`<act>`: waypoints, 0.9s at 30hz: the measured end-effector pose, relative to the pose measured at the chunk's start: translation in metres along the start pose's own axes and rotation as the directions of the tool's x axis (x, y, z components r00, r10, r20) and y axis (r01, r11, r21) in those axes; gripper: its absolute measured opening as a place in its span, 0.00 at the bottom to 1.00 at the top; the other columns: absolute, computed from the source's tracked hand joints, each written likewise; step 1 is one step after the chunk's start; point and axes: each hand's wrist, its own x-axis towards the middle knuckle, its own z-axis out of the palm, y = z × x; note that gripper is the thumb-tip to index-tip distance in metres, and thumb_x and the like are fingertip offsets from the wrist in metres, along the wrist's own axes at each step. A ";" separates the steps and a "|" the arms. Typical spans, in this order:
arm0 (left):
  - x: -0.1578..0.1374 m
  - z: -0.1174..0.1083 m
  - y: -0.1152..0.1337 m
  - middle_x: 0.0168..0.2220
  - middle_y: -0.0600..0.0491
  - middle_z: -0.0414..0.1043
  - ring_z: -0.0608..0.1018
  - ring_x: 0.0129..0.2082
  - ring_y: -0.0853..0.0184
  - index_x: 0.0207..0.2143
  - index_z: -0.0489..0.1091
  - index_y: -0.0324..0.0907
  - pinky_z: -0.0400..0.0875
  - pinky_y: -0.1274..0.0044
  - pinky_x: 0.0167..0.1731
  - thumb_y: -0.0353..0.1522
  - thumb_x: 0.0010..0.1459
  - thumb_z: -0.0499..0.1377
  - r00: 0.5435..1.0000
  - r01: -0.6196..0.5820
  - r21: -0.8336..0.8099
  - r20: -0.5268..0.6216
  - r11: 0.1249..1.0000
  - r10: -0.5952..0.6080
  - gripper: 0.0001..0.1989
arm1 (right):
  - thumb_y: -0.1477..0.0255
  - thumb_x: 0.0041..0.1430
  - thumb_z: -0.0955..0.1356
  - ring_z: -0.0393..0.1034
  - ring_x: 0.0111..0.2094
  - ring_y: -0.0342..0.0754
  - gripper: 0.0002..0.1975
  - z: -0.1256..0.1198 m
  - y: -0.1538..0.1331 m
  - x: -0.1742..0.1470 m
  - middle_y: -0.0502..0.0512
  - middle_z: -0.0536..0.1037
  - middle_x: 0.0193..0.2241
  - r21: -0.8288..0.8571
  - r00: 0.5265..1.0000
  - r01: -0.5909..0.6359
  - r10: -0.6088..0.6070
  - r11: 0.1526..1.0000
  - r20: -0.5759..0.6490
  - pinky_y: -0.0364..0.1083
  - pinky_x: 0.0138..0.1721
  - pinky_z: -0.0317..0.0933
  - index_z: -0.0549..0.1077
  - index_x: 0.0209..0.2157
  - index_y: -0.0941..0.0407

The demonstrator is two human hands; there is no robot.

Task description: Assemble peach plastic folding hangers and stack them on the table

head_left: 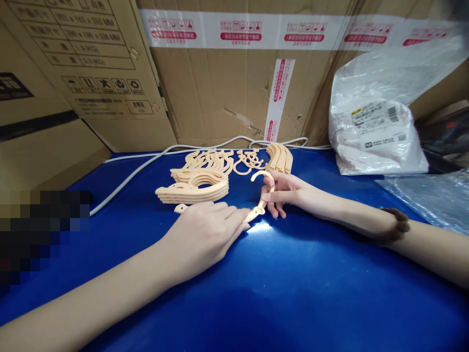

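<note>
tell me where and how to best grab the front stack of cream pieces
Likely the left end of the stack, coming from the left: it juts past the cream pieces behind, while the left hand lies before its right part. Lying flat, edges nearly aligned, the layers should suit a top-and-bottom grip.

Hooks [252,159] on table [293,288] — stacked arms [194,197] left, bag [377,117] right, cardboard [216,88] behind

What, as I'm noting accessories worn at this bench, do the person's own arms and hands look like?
The left hand and right hand are gloveless, and no sleeve shows on the left forearm or right forearm. A dark brown, fuzzy-looking fabric band circles the right forearm near the wrist; the left wrist wears nothing visible.
</note>
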 end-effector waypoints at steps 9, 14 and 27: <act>0.001 0.000 0.002 0.26 0.54 0.72 0.74 0.25 0.64 0.39 0.71 0.39 0.62 0.73 0.25 0.33 0.70 0.44 0.999 -0.018 0.068 -0.046 0.997 0.021 0.16 | 0.71 0.56 0.70 0.68 0.24 0.39 0.17 -0.002 0.002 0.000 0.46 0.73 0.26 0.014 1.000 0.029 -0.029 0.999 -0.009 0.37 0.19 0.62 0.55 0.30 0.53; 0.002 -0.001 0.004 0.26 0.54 0.73 0.74 0.26 0.66 0.40 0.71 0.39 0.63 0.74 0.26 0.34 0.71 0.43 0.999 -0.025 0.062 -0.035 0.998 0.027 0.18 | 0.74 0.55 0.69 0.68 0.23 0.39 0.15 -0.003 0.002 -0.001 0.47 0.74 0.26 0.050 1.000 0.022 -0.023 0.999 0.011 0.37 0.20 0.61 0.55 0.30 0.53; -0.001 0.000 0.004 0.28 0.54 0.73 0.75 0.27 0.64 0.44 0.71 0.37 0.64 0.72 0.26 0.33 0.70 0.46 0.999 -0.038 0.033 -0.021 0.999 0.039 0.15 | 0.75 0.55 0.69 0.69 0.21 0.38 0.15 -0.004 0.004 -0.003 0.45 0.74 0.26 0.076 0.999 0.026 -0.028 0.997 0.037 0.37 0.20 0.58 0.55 0.30 0.54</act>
